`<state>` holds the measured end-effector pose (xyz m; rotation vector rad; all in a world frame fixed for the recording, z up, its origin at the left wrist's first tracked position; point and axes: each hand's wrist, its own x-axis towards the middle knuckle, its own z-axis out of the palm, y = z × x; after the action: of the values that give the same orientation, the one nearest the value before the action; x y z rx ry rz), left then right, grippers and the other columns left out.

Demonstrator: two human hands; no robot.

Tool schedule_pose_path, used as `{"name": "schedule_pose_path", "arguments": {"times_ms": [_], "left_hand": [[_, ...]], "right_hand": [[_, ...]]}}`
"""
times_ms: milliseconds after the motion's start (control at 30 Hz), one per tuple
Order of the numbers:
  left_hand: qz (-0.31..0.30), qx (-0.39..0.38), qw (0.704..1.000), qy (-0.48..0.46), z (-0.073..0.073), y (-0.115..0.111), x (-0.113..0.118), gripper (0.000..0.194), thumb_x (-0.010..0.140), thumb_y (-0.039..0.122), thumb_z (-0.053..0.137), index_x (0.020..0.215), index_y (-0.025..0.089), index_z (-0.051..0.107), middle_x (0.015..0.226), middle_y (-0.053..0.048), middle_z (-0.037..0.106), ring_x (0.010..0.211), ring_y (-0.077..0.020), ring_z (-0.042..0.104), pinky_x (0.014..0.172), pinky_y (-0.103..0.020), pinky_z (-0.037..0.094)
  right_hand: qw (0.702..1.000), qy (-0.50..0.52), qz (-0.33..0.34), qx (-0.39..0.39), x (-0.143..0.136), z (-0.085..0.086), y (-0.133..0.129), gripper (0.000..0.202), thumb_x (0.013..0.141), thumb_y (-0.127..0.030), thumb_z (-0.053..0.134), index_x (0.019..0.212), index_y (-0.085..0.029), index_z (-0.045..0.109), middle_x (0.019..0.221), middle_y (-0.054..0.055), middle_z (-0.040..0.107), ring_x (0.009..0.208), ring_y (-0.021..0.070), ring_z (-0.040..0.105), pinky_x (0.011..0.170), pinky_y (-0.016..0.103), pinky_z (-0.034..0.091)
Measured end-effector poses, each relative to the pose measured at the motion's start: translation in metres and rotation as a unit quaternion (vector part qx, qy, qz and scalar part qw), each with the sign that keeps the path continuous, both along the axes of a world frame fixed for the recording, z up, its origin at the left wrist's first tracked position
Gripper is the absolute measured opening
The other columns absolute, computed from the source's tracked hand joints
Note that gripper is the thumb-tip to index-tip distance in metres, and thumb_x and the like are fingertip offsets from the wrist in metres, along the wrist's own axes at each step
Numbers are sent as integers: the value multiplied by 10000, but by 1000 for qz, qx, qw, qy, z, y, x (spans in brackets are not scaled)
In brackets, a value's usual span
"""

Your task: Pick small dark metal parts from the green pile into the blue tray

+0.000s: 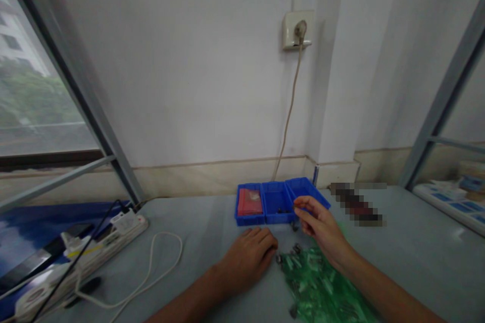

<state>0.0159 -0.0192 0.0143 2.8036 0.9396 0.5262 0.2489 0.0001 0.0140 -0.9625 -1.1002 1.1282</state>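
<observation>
Spilling looks like the nearest danger: the crinkled green plastic bag (322, 282) lies under the right forearm, and a drag of that arm could scatter the small metal parts (296, 249) at its edge across the desk (204, 212). Farther out, a part let go short of the blue middle bin (276, 219) could drop outside its front wall, and a bump could shift the bin. Now the poses: left hand (250, 257) palm down, fingers together and curled, underside hidden, so can't tell if it holds anything; right hand (318, 219) reaching over the bins, thumb and forefinger pinched, anything between them too small to name.
</observation>
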Motion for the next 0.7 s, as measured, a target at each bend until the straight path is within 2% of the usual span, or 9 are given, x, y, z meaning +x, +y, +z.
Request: {"name": "schedule_pose_path", "arguments": {"times_ms": [67,267,400,700], "left_hand": [[1,-1,1000,0,-1,0,0,84,1048,182,470,1053,212,548,1061,-38,622,984,-208,579,894,-324,452],[2,-2,1000,-5,-2,0,0,86,1049,178,467,1051,212,546,1056,-38,619,981,-207,572,895,-321,450],[-1,-2,1000,-6,-3,1,-1,79,1042,181,476,1052,212,548,1069,-42,621,985,-210,569,892,-322,455],[-3,-6,1000,-15,-3,2,-1,90,1049,176,468,1069,206,552,1097,-51,610,1011,-215,570,932,-339,466]], "right_hand": [[1000,-6,-2,-4,0,-1,0,295,788,-430,815,995,-259,691,915,-8,627,521,83,453,447,229,325],[1000,12,10,-10,-1,0,-1,309,803,-480,807,978,-249,699,732,-32,564,513,92,433,437,215,292],[999,21,16,-24,-2,3,-1,379,793,-540,804,969,-221,701,757,-2,625,494,78,418,432,210,268],[999,36,29,-28,-2,1,1,375,798,-534,806,944,-206,698,633,-49,517,470,75,362,429,214,239]]}}
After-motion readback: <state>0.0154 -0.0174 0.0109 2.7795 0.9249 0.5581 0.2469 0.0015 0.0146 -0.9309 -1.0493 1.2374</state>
